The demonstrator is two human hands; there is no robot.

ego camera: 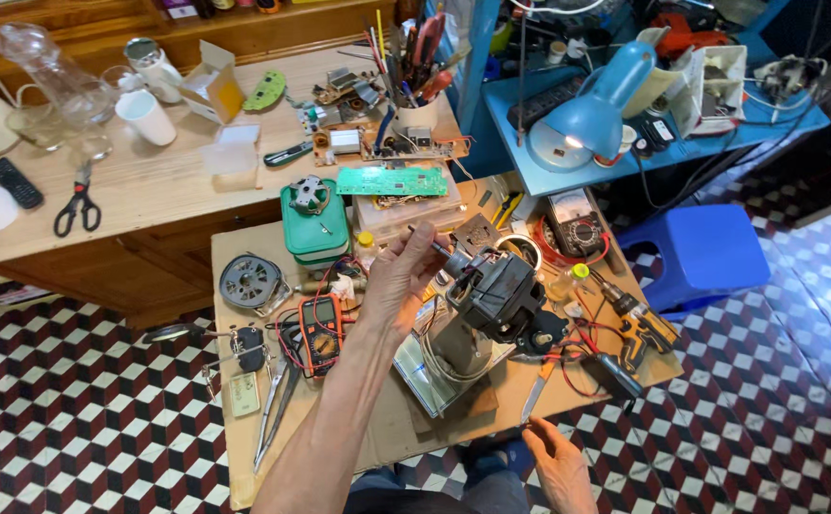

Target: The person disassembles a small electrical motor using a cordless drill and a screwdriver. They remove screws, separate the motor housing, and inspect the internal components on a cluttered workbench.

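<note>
My left hand (399,276) is raised over the small wooden table (234,447) and pinches a thin screwdriver (431,245) whose tip points down at a dark motor block (496,290). The block stands on a metal housing (439,366) with wires around it. My right hand (558,462) rests at the table's near edge, fingers loosely apart, holding nothing. A knife with an orange handle (537,390) lies just above it.
An orange multimeter (320,333), tweezers and pliers (275,400) lie left of the block. A yellow cordless drill (639,328) lies right. A green box (315,228), circuit board (391,181), blue lamp (591,114) and blue stool (701,252) stand behind.
</note>
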